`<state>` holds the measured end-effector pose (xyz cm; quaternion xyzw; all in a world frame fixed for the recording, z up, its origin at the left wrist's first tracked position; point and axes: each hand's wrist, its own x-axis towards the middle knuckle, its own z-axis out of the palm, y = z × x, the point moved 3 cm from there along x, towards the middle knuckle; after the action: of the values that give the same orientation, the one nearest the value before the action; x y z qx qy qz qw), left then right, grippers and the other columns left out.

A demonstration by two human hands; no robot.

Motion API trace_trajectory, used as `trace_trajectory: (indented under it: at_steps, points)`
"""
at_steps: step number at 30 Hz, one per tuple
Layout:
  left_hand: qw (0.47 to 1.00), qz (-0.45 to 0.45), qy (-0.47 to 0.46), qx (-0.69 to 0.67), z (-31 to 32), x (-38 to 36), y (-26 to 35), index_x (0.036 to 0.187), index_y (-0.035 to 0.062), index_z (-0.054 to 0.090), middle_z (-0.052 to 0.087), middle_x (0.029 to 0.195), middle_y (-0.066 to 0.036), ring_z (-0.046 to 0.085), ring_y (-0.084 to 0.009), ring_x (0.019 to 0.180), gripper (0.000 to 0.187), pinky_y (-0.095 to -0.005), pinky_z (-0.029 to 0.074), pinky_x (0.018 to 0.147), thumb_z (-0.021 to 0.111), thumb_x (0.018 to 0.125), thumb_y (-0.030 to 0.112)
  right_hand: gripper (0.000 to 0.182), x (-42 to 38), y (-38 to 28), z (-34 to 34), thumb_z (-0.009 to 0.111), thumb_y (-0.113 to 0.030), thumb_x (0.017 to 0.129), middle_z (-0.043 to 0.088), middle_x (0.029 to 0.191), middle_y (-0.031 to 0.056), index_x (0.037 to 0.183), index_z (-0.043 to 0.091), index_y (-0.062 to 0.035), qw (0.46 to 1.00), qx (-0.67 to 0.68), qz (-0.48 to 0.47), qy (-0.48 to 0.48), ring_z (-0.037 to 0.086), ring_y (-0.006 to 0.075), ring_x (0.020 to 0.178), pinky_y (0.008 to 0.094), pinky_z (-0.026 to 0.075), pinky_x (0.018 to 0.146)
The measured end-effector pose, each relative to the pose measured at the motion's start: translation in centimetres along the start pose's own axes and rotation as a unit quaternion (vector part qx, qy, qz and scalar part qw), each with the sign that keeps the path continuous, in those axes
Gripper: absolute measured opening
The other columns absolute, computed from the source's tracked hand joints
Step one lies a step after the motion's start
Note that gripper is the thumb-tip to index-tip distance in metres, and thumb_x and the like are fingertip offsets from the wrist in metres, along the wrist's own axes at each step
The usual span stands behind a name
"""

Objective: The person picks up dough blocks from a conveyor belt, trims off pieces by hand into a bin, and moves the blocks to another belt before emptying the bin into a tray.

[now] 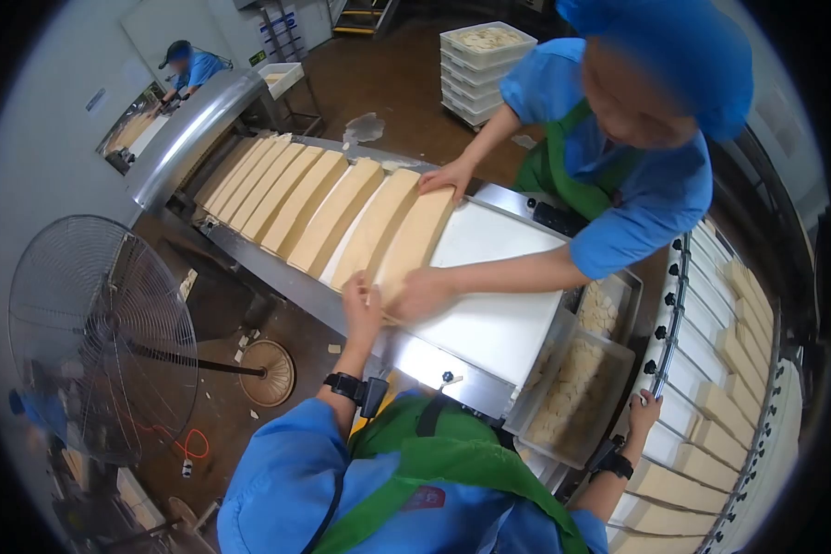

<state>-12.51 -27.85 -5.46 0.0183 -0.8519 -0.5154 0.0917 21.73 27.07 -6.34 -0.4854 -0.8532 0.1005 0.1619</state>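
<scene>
Several long pale dough slabs (295, 198) lie side by side on a white conveyor belt (499, 277). My left hand (361, 301) grips the near end of the last slab (414, 242). Across the belt a co-worker in blue with a green apron (563, 175) has one hand (446, 175) on that slab's far end and the other hand (422, 294) at its near end, right beside mine. My right hand (644, 412) rests with fingers spread on the metal rail (667, 351) of a second conveyor on my right and holds nothing.
The right-hand conveyor carries several pale blocks (725, 402). Clear bins of small dough pieces (577, 388) sit between the two conveyors. A large floor fan (102, 342) stands at left. White crates (485, 69) are stacked behind. Another person (189, 66) works far back left.
</scene>
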Motion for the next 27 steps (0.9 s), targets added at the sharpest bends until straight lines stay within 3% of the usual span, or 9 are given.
trace_trajectory:
  at_steps: [3,4,7,12,14,16,20,24,27]
  points:
    - [0.975,-0.094,0.035,0.200,-1.8,1.6,-3.5,0.132,-0.0082,0.028,0.039,0.125,-0.029,0.040,-0.0403,0.115,0.072,-0.0426,0.034,0.099,0.063,0.081,0.028,0.026,-1.3,-4.9,-2.9,0.065,-0.020,0.078,0.058,0.108,0.0197,0.095,0.063,0.0006,0.986,0.154,0.065,0.016,0.056,0.0318,0.101,0.0369,0.042,0.090]
    - [0.969,-0.132,-0.006,0.208,-1.8,1.9,-4.1,0.135,-0.0119,0.017,0.033,0.129,-0.032,0.033,-0.0434,0.120,0.090,-0.0444,0.028,0.103,0.067,0.076,0.035,0.024,-1.9,-6.8,-3.3,0.062,-0.018,0.083,0.061,0.104,0.0164,0.096,0.061,0.0020,0.986,0.154,-0.008,0.069,0.056,0.0283,0.100,0.0357,0.042,0.091]
    - [0.944,-0.153,-0.066,0.286,-1.1,2.8,-6.2,0.135,-0.0102,0.017,0.035,0.128,-0.031,0.036,-0.0434,0.118,0.094,-0.0435,0.030,0.102,0.070,0.073,0.036,0.016,-3.4,-14.8,-4.5,0.058,-0.012,0.085,0.063,0.098,0.0158,0.092,0.062,0.0019,0.963,0.215,-0.143,0.074,0.058,0.0251,0.093,0.0325,0.043,0.086]
    - [0.932,-0.132,-0.117,0.318,-0.1,4.6,-6.0,0.135,-0.0105,0.018,0.038,0.125,-0.030,0.042,-0.0445,0.111,0.101,-0.0444,0.036,0.096,0.074,0.068,0.040,0.017,-6.1,-28.0,-2.5,0.054,-0.010,0.089,0.064,0.093,0.0121,0.095,0.062,0.0031,0.923,0.309,-0.142,-0.180,0.059,0.0193,0.087,0.0300,0.046,0.079]
    - [0.924,-0.117,-0.138,0.336,-0.1,5.8,-6.7,0.134,-0.0098,0.019,0.040,0.122,-0.028,0.045,-0.0433,0.106,0.101,-0.0445,0.039,0.093,0.075,0.067,0.040,0.014,-7.6,-33.5,-1.2,0.056,-0.010,0.087,0.064,0.092,0.0118,0.093,0.063,0.0014,0.896,0.327,-0.179,-0.242,0.060,0.0234,0.088,0.0318,0.047,0.080]
    - [0.919,-0.088,-0.151,0.353,-0.3,6.5,-7.4,0.134,-0.0093,0.020,0.042,0.119,-0.026,0.047,-0.0422,0.103,0.100,-0.0447,0.041,0.089,0.076,0.066,0.039,0.012,-8.3,-37.5,1.1,0.059,-0.009,0.083,0.064,0.094,0.0137,0.091,0.062,-0.0003,0.870,0.287,-0.350,-0.197,0.060,0.0292,0.091,0.0350,0.047,0.081]
    - [0.915,-0.047,-0.179,0.358,-1.1,6.7,-6.5,0.134,-0.0092,0.021,0.045,0.115,-0.026,0.047,-0.0412,0.101,0.099,-0.0444,0.041,0.087,0.073,0.068,0.043,0.030,-8.3,-44.1,8.7,0.062,-0.020,0.079,0.061,0.101,0.0197,0.100,0.060,0.0016,0.843,0.250,-0.396,-0.265,0.055,0.0354,0.097,0.0411,0.041,0.090]
    - [0.915,-0.021,-0.180,0.361,-1.2,6.5,-6.1,0.134,-0.0095,0.022,0.048,0.109,-0.025,0.050,-0.0387,0.094,0.102,-0.0431,0.042,0.084,0.071,0.067,0.049,0.065,-8.5,-50.0,17.8,0.060,-0.035,0.081,0.039,0.132,0.0266,0.129,0.040,0.0046,0.884,0.087,-0.363,-0.283,0.039,0.0410,0.119,0.0442,0.034,0.100]
    - [0.914,-0.015,-0.180,0.363,-1.2,6.5,-6.0,0.132,-0.0100,0.026,0.049,0.104,-0.024,0.051,-0.0373,0.090,0.099,-0.0434,0.044,0.079,0.070,0.067,0.050,0.072,-8.3,-55.7,21.2,0.056,-0.044,0.083,0.025,0.142,0.0254,0.136,0.034,-0.0011,0.902,0.045,-0.331,-0.273,0.034,0.0397,0.124,0.0457,0.031,0.102]
